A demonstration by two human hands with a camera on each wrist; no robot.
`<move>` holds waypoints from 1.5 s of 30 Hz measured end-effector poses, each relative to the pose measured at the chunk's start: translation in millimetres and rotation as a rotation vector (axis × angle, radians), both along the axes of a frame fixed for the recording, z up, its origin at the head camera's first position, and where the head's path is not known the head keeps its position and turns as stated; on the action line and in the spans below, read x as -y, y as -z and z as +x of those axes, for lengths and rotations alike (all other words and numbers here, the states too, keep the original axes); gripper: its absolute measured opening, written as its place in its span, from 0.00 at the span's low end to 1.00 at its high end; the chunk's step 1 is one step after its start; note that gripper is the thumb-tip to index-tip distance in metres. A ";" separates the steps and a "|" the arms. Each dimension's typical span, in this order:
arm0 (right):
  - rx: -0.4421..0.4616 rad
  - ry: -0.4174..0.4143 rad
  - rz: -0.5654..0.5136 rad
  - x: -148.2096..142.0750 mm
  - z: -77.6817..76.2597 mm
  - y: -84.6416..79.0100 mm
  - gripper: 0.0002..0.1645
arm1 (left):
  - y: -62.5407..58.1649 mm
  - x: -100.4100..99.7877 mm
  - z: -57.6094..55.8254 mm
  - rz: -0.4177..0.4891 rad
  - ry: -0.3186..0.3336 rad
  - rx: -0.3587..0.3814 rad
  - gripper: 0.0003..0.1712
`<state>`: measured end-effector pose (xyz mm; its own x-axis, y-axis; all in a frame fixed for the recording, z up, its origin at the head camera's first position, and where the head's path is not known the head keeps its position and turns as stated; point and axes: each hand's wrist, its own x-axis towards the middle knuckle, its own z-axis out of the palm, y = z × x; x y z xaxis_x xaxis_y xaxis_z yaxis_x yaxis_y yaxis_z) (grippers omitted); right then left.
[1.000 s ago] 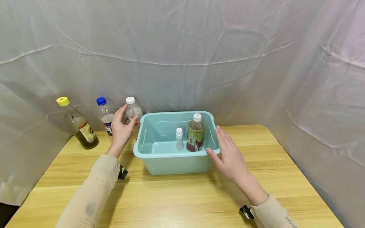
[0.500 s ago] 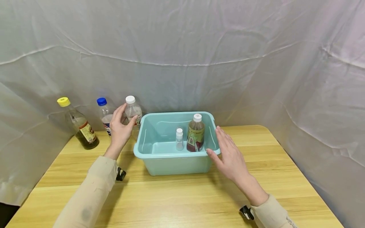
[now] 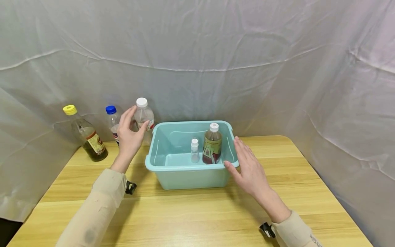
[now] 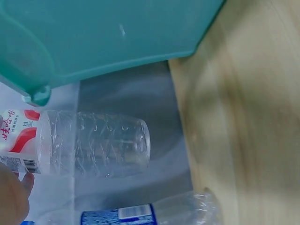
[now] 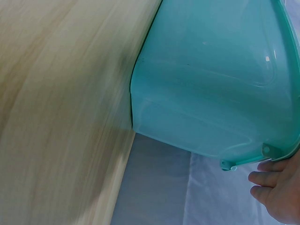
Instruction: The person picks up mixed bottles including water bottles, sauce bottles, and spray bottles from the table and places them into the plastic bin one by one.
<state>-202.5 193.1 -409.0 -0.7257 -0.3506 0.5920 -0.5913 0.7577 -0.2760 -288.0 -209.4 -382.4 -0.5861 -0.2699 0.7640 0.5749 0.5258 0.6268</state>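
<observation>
The right hand (image 3: 248,171) lays straight fingers along the rim of the teal basin (image 3: 191,180), probably to steady it. Near the far edge of the worktop (image 3: 197,219), the left hand (image 3: 129,137) grips, with widely curved fingers, a raised water bottle (image 3: 145,115).

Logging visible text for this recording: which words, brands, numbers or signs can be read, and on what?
"娃哈哈", red, sideways: label of the clear bottle in the left hand.
Smaller print on that label: too small.
Blue-capped bottle, yellow-capped bottle, green-labelled bottle: lettering too blurred.
Small bottle, tub: no readable text.
</observation>
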 end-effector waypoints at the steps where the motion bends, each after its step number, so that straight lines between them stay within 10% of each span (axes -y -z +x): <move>1: 0.000 0.000 0.000 0.0 0.0 0.2 0.47 | -2.4 -1.2 1.4 0.002 0.000 -0.009 0.35; 18: 0.003 -0.002 0.000 -0.6 -1.2 0.8 0.48 | -73.0 -44.2 54.8 0.051 0.058 -0.273 0.34; 29: 0.003 0.001 0.000 -0.5 -0.8 0.1 0.48 | -77.3 -41.0 47.8 0.078 0.124 -0.379 0.36; 45: -0.004 0.000 0.000 -0.5 -0.9 0.0 0.48 | -94.5 -73.6 81.5 0.117 0.275 -0.437 0.35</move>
